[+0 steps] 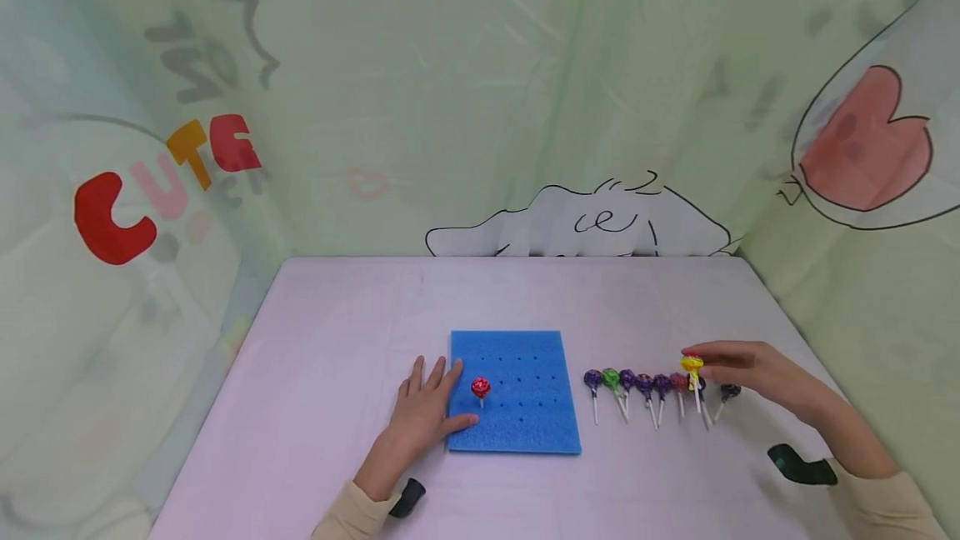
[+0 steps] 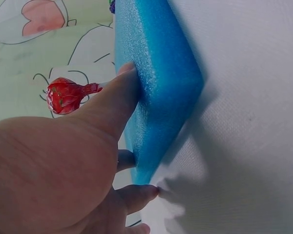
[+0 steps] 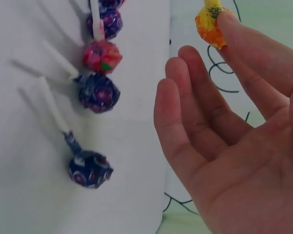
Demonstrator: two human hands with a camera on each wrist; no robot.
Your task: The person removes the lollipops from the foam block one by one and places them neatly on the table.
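My right hand [image 1: 742, 365] pinches a yellow lollipop [image 1: 692, 363] by its wrapped head between thumb and index finger, its stick pointing down. In the right wrist view the yellow-orange wrapper [image 3: 212, 27] shows at the fingertips, and the other fingers are loosely bent around nothing. The left hand [image 1: 423, 407] rests on the left edge of a blue foam board [image 1: 517, 436], thumb on top and fingers spread along the side. A red lollipop [image 1: 481, 387] stands upright in the board near the left hand; the left wrist view shows it beyond the thumb.
Right of the board, a row of several lollipops lies on the pale table [image 1: 360, 307], among them a green one [image 1: 611, 377] and a dark purple one [image 3: 90, 169]. Rows of small holes mark the board. A printed curtain [image 1: 405, 90] hangs behind and beside the table.
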